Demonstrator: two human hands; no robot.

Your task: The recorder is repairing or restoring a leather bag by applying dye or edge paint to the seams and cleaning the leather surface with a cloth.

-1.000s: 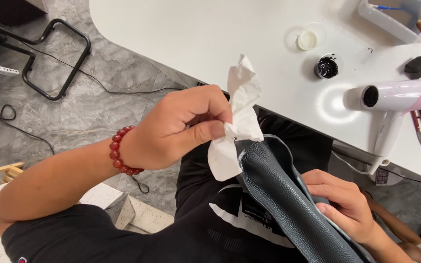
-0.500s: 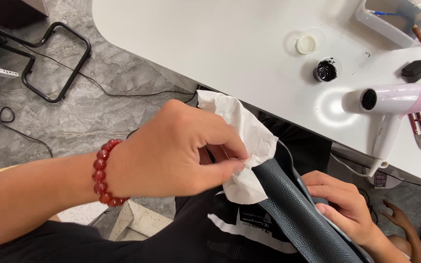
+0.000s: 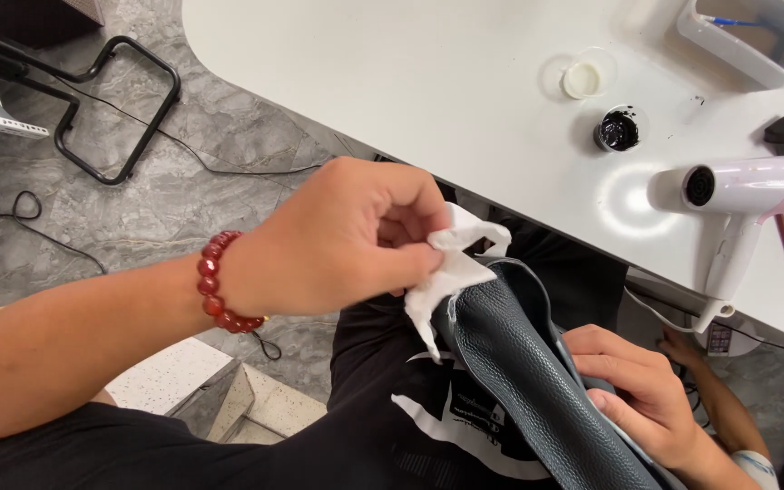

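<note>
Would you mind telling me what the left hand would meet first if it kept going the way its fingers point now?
The left hand pinches a white tissue and points right and slightly down, so it would probably meet the dark leather piece first, though depth is hard to judge.

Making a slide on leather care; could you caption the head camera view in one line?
Left hand presses a white tissue on a dark pebbled leather piece that the right hand steadies.
</note>
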